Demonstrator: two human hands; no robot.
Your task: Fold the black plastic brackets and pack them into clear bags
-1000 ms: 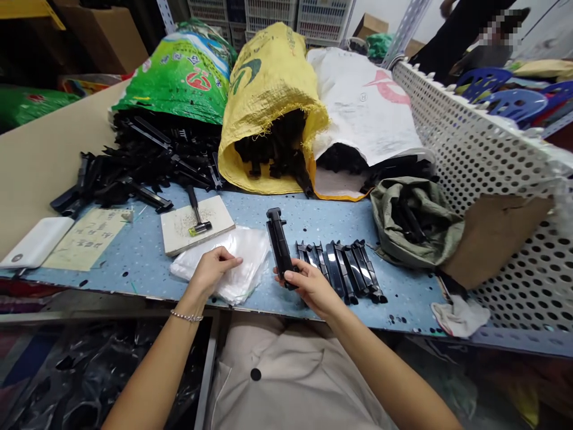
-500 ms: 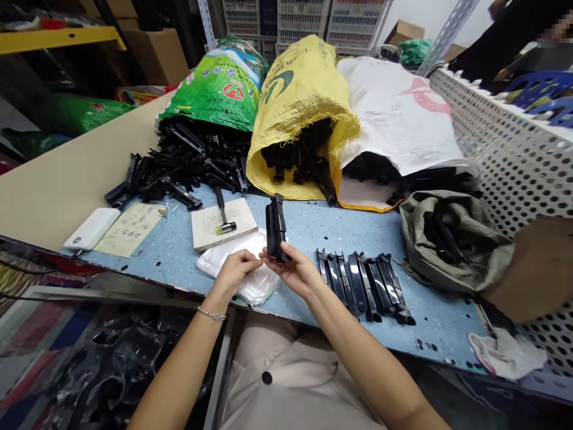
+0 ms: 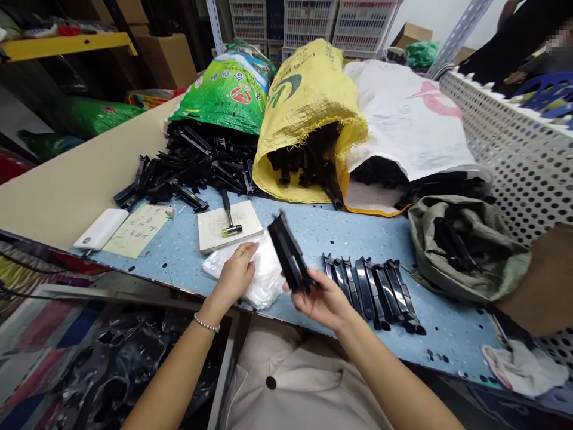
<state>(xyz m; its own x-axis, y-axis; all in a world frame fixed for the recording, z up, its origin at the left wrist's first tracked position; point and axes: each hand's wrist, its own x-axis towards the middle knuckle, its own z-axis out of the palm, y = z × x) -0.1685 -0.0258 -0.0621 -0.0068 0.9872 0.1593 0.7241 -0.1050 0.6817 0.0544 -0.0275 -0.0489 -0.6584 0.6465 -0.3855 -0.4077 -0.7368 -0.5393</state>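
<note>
My right hand (image 3: 323, 301) grips the lower end of a black plastic part (image 3: 289, 254), long and narrow with a slot along it. The part tilts up and to the left above the table, slightly blurred. My left hand (image 3: 238, 272) lies over a stack of clear plastic bags (image 3: 264, 280), its fingers stretched forward and the thumb apart from them. No held thing shows in it. To the right of my right hand, several similar black parts (image 3: 373, 292) lie side by side in a row on the blue speckled table (image 3: 308, 224).
A small hammer (image 3: 231, 230) rests on a pale block (image 3: 208, 230). Behind are a green sack (image 3: 224, 95), a yellow sack (image 3: 308, 89) and a white sack (image 3: 398, 119) with black parts. A grey-green cloth bag (image 3: 487, 280) stands right, beside a perforated panel (image 3: 514, 143).
My right hand has moved right with the black part, which now leans left. My left hand has parted from it and moved onto the plastic bags. The view has shifted slightly.
</note>
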